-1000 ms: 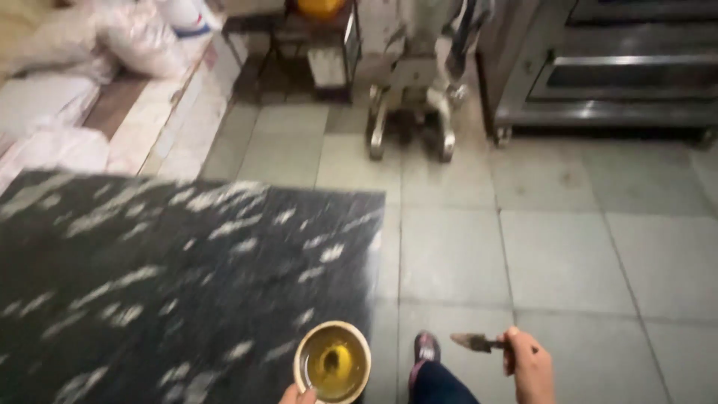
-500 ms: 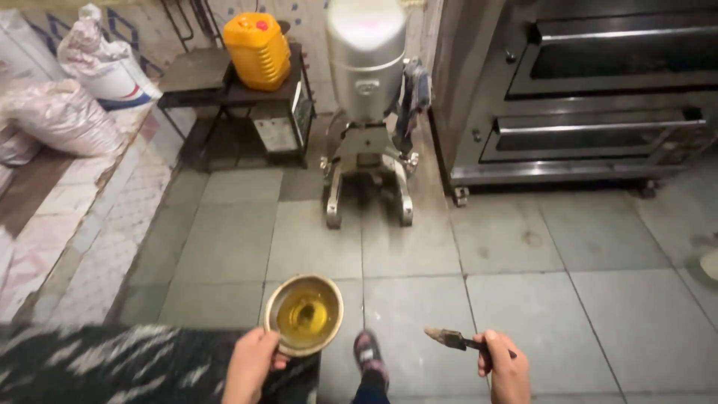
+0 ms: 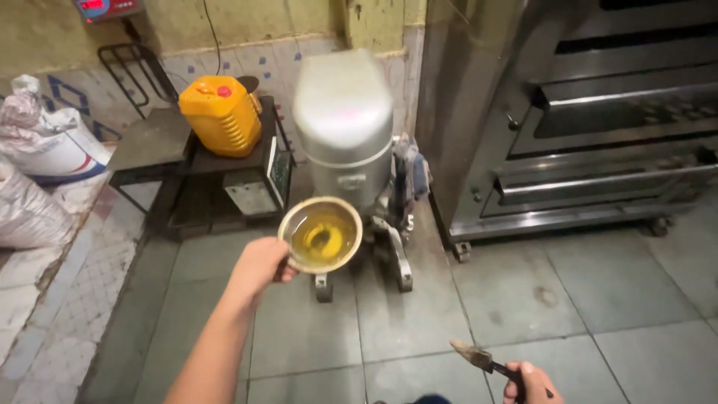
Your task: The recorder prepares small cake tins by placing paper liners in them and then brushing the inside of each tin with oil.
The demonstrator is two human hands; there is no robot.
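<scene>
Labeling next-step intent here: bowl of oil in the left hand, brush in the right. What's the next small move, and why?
Probably keep the bowl level and carry it on steadily. The left hand grips it by the rim alone at arm's length, with yellow oil pooled inside, so a tilt could spill. The right hand holds the brush low, away from the bowl.

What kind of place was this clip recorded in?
Probably a commercial bakery kitchen: a steel deck oven, a floor-standing mixer and stacked sacks, with a yellow jerrycan on a stand.
</scene>
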